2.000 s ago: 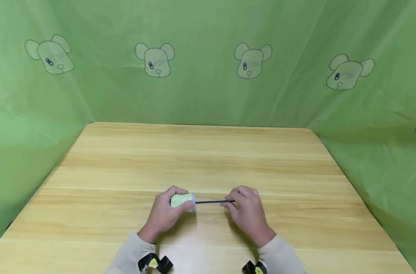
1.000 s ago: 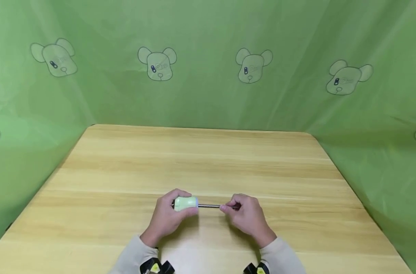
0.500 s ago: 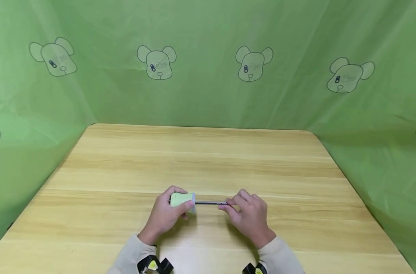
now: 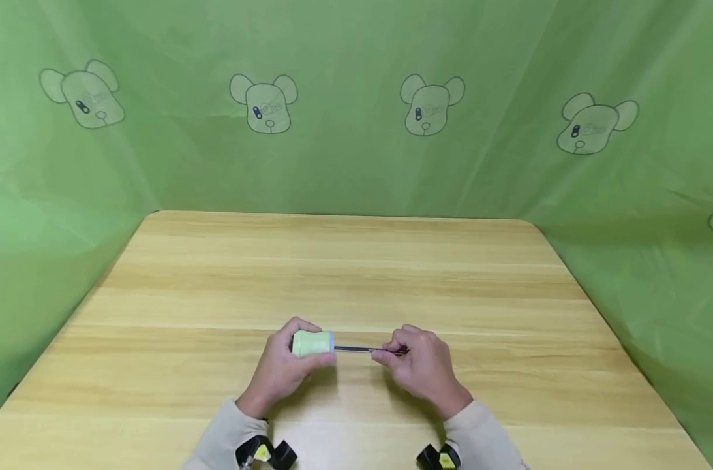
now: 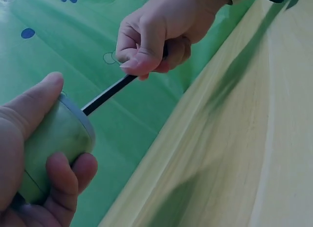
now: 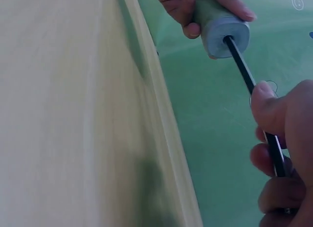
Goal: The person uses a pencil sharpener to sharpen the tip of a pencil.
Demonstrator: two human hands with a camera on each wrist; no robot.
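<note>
Head view: the left hand (image 4: 277,373) has its fingers clamped round a green cylinder (image 4: 311,343), which is held sideways above the worktop (image 4: 344,274), toward the worktop's 6 o'clock edge. A dark, slender rod (image 4: 353,349) leaves the cylinder's pale blue end face (image 6: 236,29) toward 3 o'clock. In the right wrist view, one end of the rod sits inside the opening (image 6: 227,39) of that face; the interior is hidden. The right hand (image 4: 425,369), at 3 o'clock from the cylinder, pinches the rod between thumb and fingers.
</note>
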